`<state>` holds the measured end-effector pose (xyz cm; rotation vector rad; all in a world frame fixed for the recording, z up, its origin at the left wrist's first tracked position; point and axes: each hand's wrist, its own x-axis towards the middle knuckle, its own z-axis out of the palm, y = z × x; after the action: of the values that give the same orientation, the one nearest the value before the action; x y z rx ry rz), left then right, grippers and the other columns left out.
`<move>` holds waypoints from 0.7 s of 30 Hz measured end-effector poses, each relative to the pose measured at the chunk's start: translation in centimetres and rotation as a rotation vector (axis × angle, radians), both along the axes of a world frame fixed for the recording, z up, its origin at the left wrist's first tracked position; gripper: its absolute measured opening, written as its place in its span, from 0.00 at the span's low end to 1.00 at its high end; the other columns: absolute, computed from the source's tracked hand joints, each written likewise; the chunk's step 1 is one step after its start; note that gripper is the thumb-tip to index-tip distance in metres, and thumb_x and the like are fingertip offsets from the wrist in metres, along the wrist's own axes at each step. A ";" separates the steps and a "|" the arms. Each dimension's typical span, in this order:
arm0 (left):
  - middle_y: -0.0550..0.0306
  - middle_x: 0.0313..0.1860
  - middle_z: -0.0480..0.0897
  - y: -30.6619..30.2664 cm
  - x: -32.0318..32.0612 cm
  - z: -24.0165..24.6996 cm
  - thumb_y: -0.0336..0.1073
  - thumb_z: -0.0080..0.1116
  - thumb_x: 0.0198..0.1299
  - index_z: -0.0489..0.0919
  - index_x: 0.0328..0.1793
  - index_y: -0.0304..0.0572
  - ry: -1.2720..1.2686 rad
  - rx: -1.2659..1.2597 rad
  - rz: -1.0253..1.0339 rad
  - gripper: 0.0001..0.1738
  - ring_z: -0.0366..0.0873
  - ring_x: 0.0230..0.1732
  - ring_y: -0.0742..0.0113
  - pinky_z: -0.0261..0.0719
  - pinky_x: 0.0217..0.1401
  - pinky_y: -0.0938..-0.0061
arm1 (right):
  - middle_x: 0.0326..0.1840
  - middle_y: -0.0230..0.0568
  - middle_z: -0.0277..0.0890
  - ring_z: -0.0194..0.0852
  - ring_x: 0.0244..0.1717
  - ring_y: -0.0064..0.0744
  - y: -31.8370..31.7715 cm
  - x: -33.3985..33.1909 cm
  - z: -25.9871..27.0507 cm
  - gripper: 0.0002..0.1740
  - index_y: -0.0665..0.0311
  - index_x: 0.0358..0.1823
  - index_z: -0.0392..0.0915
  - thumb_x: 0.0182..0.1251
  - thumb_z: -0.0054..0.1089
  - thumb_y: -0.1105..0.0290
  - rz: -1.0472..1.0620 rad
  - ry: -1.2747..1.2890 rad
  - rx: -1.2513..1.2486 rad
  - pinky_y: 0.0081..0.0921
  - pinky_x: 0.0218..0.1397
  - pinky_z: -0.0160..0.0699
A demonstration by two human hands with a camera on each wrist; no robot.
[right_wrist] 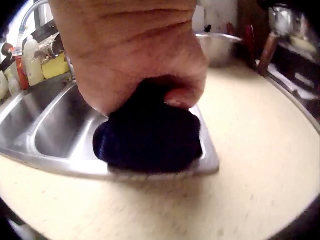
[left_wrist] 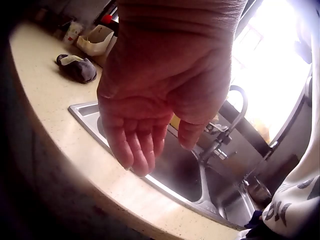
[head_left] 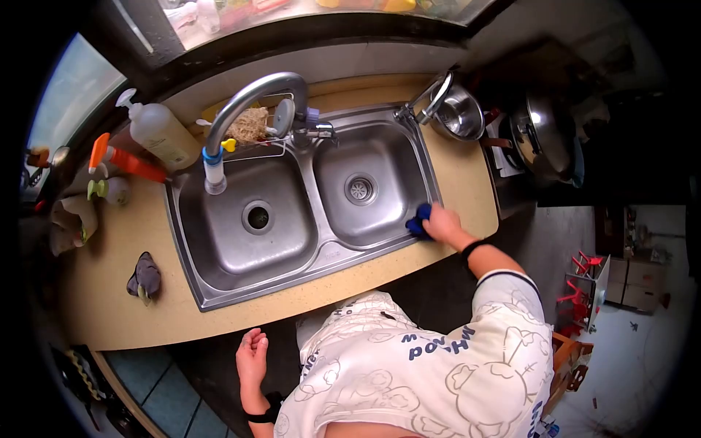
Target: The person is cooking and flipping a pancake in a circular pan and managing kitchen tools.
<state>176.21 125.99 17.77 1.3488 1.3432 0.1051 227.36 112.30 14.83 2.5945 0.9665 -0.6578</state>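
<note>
My right hand [head_left: 442,223] grips a bunched dark blue cloth [head_left: 419,220] at the near right corner of the double steel sink [head_left: 328,257]. Seen from the right wrist, the cloth [right_wrist: 150,135] lies over the sink's rim, with fingers and thumb curled round its top. My left hand [head_left: 252,358] hangs in front of the counter edge and holds nothing. Its fingers are relaxed and slightly bent in the left wrist view, where the palm [left_wrist: 160,90] shows. The tall curved faucet [head_left: 255,84] stands behind the two basins.
A grey cloth [head_left: 144,276] lies on the counter left of the sink. Behind it stand an orange spray bottle [head_left: 131,162] and a white pump bottle [head_left: 162,135]. A steel pot [head_left: 458,113] sits at the back right, beside a lidded wok [head_left: 544,139].
</note>
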 end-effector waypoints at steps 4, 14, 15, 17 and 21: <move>0.52 0.39 0.80 -0.3 -0.1 -0.3 0.30 0.54 0.56 0.73 0.51 0.30 -0.002 0.003 0.030 0.17 0.77 0.37 0.72 0.75 0.43 0.80 | 0.33 0.57 0.77 0.77 0.37 0.54 1.5 -3.0 1.3 0.24 0.72 0.42 0.68 0.50 0.54 0.58 0.054 0.080 -0.054 0.44 0.43 0.75; 0.51 0.38 0.81 -2.2 -2.8 1.7 0.31 0.55 0.56 0.73 0.51 0.30 0.103 0.060 0.172 0.17 0.77 0.37 0.71 0.75 0.43 0.79 | 0.50 0.50 0.71 0.66 0.52 0.52 18.3 -9.8 -1.8 0.23 0.62 0.47 0.70 0.46 0.59 0.66 0.318 0.282 0.740 0.41 0.51 0.68; 0.51 0.38 0.81 -2.9 -3.3 1.6 0.31 0.55 0.56 0.73 0.51 0.30 0.112 0.063 0.184 0.17 0.77 0.37 0.71 0.75 0.43 0.79 | 0.56 0.48 0.68 0.61 0.59 0.51 20.1 -8.9 -2.7 0.24 0.60 0.48 0.70 0.45 0.60 0.68 0.455 0.238 0.861 0.41 0.55 0.66; 0.52 0.38 0.81 -4.0 -3.8 0.9 0.31 0.56 0.56 0.74 0.50 0.30 0.079 0.028 0.227 0.17 0.77 0.37 0.72 0.75 0.43 0.79 | 0.61 0.45 0.62 0.53 0.63 0.53 23.3 -8.6 -5.7 0.26 0.58 0.50 0.71 0.44 0.61 0.69 0.562 0.223 0.830 0.43 0.60 0.61; 0.57 0.35 0.80 -5.3 -3.9 0.9 0.33 0.56 0.56 0.74 0.49 0.32 0.081 0.017 0.237 0.16 0.75 0.35 0.76 0.74 0.41 0.81 | 0.70 0.41 0.49 0.36 0.70 0.60 24.3 -11.5 -8.3 0.30 0.53 0.54 0.71 0.43 0.64 0.69 0.623 0.118 0.708 0.55 0.66 0.52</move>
<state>172.29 120.69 18.63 1.2144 1.5707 0.2244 215.89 136.55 6.57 2.5285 2.2437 -0.3277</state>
